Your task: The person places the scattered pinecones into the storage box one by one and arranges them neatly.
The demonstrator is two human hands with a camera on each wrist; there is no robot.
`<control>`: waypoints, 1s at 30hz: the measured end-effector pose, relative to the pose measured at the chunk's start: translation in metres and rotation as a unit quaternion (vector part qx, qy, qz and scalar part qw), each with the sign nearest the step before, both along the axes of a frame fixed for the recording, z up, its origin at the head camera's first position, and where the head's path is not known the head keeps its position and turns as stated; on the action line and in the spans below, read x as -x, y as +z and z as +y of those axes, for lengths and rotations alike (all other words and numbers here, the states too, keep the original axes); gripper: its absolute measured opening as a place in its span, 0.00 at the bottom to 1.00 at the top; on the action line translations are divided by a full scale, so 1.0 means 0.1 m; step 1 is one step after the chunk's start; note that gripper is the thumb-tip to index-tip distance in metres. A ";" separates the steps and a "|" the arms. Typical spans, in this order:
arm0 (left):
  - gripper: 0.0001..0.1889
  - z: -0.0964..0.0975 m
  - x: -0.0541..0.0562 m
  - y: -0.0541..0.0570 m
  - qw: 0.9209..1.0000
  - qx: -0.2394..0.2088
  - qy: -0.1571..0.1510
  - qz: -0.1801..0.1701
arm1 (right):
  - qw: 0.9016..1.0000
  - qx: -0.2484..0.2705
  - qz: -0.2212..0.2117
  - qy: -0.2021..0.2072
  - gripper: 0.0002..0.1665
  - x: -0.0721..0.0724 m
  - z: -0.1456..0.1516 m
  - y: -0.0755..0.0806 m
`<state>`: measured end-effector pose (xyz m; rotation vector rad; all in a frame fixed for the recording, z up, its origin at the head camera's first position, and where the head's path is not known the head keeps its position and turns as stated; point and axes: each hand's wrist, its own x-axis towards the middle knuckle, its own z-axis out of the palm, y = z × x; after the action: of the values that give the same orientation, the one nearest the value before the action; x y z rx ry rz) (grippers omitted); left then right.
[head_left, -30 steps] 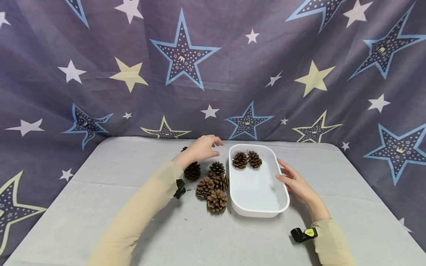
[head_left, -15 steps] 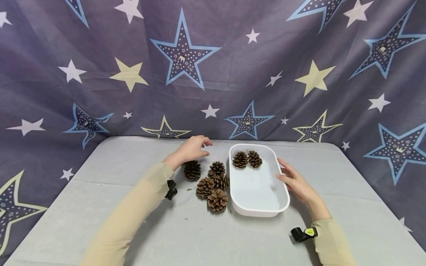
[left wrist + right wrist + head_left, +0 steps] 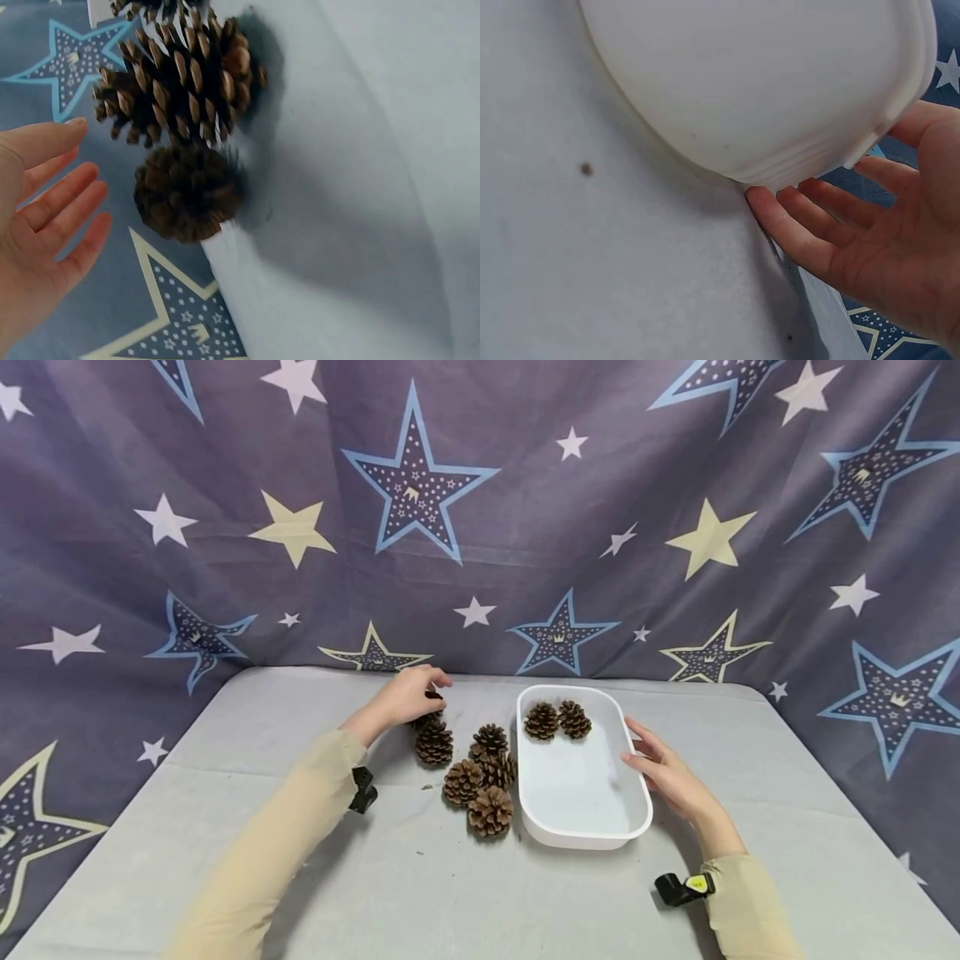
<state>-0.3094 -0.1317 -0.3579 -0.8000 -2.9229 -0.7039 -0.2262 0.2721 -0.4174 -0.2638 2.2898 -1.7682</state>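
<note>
Pine cones (image 3: 434,745) beside loose-fingered left hand (image 3: 405,695), white tub (image 3: 585,841) in grip of right hand (image 3: 670,777)

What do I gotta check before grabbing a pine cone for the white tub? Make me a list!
1. White tub upright: ok, its open top faces up.
2. Right grip on the tub: ok, at its right side.
3. Left grip free: ok, it holds nothing.
4. Far pine cone easy to see from above: not ok, the left grip covers part.
5. Room inside: ok, just two pine cones at the far end.
6. Far pine cone apart from its neighbour: cannot tell, they look close together.
</note>
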 end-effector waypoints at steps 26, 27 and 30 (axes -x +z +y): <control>0.18 -0.34 -0.04 -0.28 0.999 -0.026 0.037 0.024 | 1.000 -0.002 0.000 -0.002 0.41 0.02 0.00 -0.02; 0.18 -0.34 -0.04 -0.29 0.999 -0.029 0.037 0.022 | 1.000 -0.002 0.001 -0.002 0.41 0.02 0.00 -0.02; 0.19 -0.35 -0.05 -0.31 0.998 -0.039 0.046 0.015 | 1.000 -0.003 0.001 0.000 0.41 0.02 0.00 -0.02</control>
<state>-0.3042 -0.1670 -0.3893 -0.6598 -2.8652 -0.7846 -0.2281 0.2725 -0.4198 -0.2637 2.2964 -1.7621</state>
